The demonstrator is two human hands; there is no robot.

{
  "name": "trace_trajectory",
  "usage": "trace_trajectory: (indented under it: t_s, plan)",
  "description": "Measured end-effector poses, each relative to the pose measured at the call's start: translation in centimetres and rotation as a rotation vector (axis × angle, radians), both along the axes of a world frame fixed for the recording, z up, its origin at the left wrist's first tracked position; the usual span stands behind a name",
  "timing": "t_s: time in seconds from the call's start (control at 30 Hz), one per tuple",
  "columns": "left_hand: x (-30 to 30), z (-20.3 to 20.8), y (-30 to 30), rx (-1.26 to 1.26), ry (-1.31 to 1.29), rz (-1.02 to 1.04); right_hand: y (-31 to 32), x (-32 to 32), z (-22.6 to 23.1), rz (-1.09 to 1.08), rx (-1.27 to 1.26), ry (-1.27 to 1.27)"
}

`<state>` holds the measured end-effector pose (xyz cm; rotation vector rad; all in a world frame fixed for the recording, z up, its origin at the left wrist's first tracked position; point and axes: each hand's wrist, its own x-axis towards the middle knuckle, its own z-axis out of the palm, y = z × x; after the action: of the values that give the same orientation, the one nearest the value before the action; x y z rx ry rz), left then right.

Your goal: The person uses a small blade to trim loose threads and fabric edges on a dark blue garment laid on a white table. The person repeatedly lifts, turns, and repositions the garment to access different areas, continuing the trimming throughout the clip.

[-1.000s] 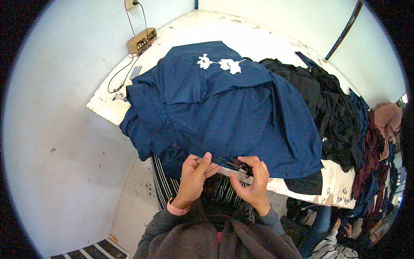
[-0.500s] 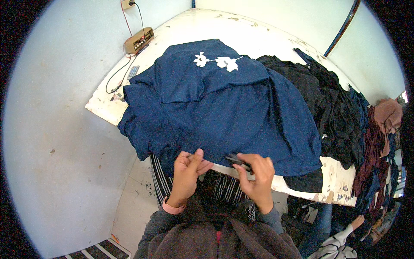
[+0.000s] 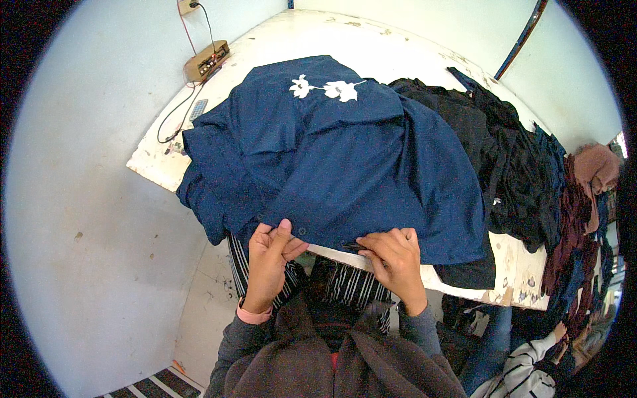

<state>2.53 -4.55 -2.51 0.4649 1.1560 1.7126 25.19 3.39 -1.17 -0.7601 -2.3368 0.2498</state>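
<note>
A navy blue shirt (image 3: pixel 345 159) with white flowers lies spread and rumpled over the near edge of the table. My left hand (image 3: pixel 269 259) pinches its near edge between thumb and fingers, beside a dark button (image 3: pixel 302 231). A little to the right, my right hand (image 3: pixel 395 262) is closed on a small black tool (image 3: pixel 352 246) that looks like thread snips. Only its dark tip shows past the fingers, close to the shirt's edge; the rest is hidden in the hand.
The white table (image 3: pixel 378 33) carries a heap of black clothes (image 3: pixel 511 159) on the right, with maroon clothes (image 3: pixel 577 225) beyond. A brown radio-like box (image 3: pixel 206 63) with cables and a grey remote (image 3: pixel 198 109) sit back left. A co-worker's hand (image 3: pixel 561 330) appears lower right.
My left hand has shifted left along with the shirt's edge, and a button now shows beside it. My right hand has turned over, hiding most of the black tool.
</note>
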Motion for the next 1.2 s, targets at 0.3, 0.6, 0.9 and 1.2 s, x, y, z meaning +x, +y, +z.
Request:
trace_trajectory:
  t_s: [0.3,0.6,0.9,1.2]
  plan:
    - [-3.2,1.2,0.0,0.042,0.018,0.078,-0.1,0.4,-0.3,-0.026,-0.103,0.088]
    - [-3.7,1.0,-0.4,0.061,0.073,0.041,-0.1,-3.0,-0.4,0.088,0.034,0.065]
    - [-10.8,-0.4,1.7,0.021,0.564,0.393,-1.1,-2.0,-2.4,-0.077,-0.280,-0.049]
    - [-2.0,-2.6,-3.0,-0.224,0.402,-0.579,-1.9,-1.9,-3.1,-0.083,-0.149,0.058]
